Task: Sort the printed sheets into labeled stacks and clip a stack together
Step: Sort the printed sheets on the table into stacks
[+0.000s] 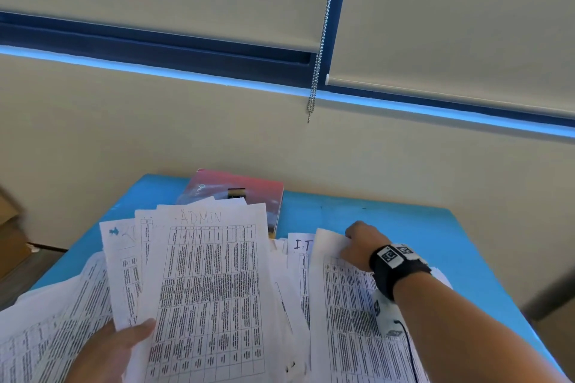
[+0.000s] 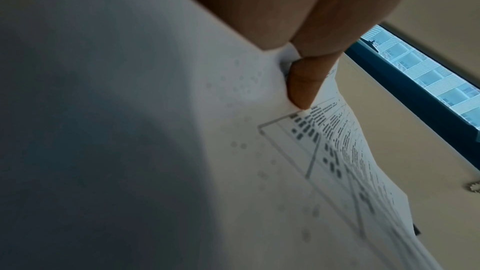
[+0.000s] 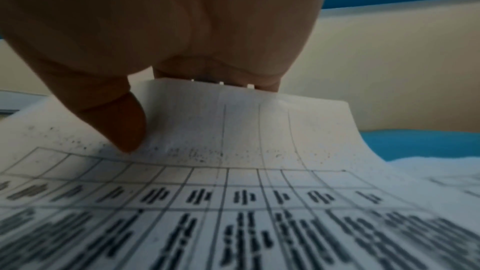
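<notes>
My left hand (image 1: 124, 342) grips a fan of printed table sheets (image 1: 205, 283) by their lower left edge; the top one is marked ADMIN. In the left wrist view the thumb (image 2: 303, 81) presses down on those held sheets (image 2: 259, 151). My right hand (image 1: 361, 246) pinches the far edge of one printed sheet (image 1: 345, 314) on the right, thumb (image 3: 122, 122) on top and fingers curled behind the lifted edge (image 3: 233, 98). Beside it lies a sheet marked IT (image 1: 300, 246). More loose sheets (image 1: 56, 320) lie spread at the left.
The papers lie on a blue table (image 1: 420, 227) against a beige wall. A red book (image 1: 242, 190) with a small black object on it sits at the table's back. A blind's bead chain (image 1: 314, 93) hangs above. Bare blue surface shows at the back right.
</notes>
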Action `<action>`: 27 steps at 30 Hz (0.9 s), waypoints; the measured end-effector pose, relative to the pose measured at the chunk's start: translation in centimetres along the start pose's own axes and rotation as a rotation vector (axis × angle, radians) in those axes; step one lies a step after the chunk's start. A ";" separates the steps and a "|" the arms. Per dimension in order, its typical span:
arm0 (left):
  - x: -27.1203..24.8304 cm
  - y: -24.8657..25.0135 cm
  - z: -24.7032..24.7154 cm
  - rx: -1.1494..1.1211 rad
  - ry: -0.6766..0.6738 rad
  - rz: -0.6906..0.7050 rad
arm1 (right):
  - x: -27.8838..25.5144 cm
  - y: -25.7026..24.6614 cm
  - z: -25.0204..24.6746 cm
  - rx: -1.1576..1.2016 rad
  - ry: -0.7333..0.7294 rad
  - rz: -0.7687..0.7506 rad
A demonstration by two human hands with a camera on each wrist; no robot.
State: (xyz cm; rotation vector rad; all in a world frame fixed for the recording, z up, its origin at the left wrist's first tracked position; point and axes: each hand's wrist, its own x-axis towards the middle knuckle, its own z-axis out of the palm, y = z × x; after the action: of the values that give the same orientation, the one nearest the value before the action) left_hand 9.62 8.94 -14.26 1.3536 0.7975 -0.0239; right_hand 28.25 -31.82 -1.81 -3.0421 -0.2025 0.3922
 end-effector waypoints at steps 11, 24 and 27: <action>0.0 -0.1 -0.1 -0.040 -0.007 -0.036 | 0.0 -1.6 -0.2 -0.065 0.060 -0.167; -2.4 0.6 1.0 0.062 0.083 0.019 | -2.4 -1.4 -0.3 -0.061 0.121 -0.248; -2.8 0.6 1.0 0.048 0.060 0.031 | -3.2 -0.8 -0.8 0.162 0.055 -0.152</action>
State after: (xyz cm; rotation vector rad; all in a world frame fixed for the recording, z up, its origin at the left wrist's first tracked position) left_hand 8.35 7.01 -12.27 1.4176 0.8305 0.0215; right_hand 25.28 -31.53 -0.15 -2.8506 -0.3768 0.2981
